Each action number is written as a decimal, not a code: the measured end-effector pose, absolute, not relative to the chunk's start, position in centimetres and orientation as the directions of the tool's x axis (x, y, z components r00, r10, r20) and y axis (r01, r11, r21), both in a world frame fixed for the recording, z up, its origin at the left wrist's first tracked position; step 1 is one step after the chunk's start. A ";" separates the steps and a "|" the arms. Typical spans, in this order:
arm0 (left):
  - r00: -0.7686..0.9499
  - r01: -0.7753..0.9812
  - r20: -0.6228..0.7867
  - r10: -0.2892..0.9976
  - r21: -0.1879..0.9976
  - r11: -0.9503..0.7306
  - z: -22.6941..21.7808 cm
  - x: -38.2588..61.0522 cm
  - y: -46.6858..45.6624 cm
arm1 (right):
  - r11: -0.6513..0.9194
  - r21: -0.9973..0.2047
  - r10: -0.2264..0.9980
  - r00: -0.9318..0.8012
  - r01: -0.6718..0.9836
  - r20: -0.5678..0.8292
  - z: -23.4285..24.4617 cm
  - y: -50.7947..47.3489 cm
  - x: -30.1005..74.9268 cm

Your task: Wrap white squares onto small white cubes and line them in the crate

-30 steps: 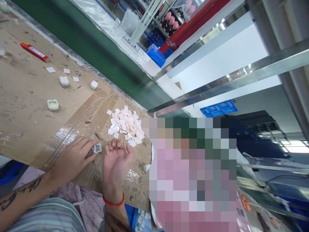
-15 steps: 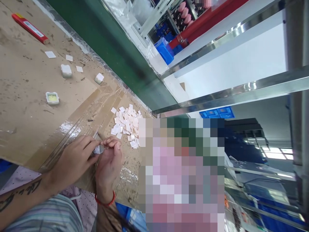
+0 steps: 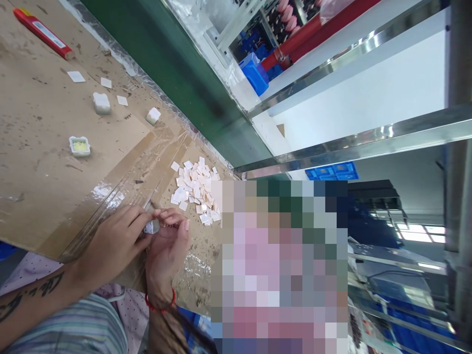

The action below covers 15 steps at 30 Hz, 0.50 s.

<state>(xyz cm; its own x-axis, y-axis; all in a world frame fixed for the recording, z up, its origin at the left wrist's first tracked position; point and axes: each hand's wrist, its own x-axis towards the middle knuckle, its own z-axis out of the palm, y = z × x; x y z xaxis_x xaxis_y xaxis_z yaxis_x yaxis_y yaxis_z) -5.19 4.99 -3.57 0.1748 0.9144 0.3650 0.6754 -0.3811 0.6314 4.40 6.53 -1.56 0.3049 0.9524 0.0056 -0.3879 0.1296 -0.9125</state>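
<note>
My left hand (image 3: 110, 243) pinches a small white plastic case (image 3: 151, 227) at the near edge of a cardboard-covered table (image 3: 44, 167). Beside it my right hand (image 3: 166, 246), with a red bracelet at the wrist, is curled with fingertips pressed on the same case from the right. A heap of small white and pale-pink square pieces (image 3: 195, 189) lies just beyond my fingers.
Further off on the cardboard are a small white tray with yellow filling (image 3: 79, 146), two white cases (image 3: 101, 103), a few loose squares and a red utility knife (image 3: 39, 32). A green belt (image 3: 177, 64) runs along the far edge. A person in pink sits at my right, blurred.
My right hand turned from palm-up and empty to closing its fingers onto the case held by my left hand. The view shifted slightly.
</note>
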 end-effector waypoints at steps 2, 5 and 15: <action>0.170 0.674 0.357 0.918 0.637 -0.373 -3.6 -5.2 5.0 | 0.163 -0.917 0.957 0.284 -0.363 0.057 -1.7 6.4 4.6; 0.166 0.672 0.348 0.923 0.645 -0.365 -3.7 -5.1 5.0 | 0.179 -0.927 0.965 0.244 -0.330 0.099 -1.8 6.3 4.7; 0.160 0.654 0.337 0.928 0.667 -0.355 -3.7 -5.1 5.0 | 0.192 -0.953 0.958 0.256 -0.235 0.129 -1.5 5.8 4.5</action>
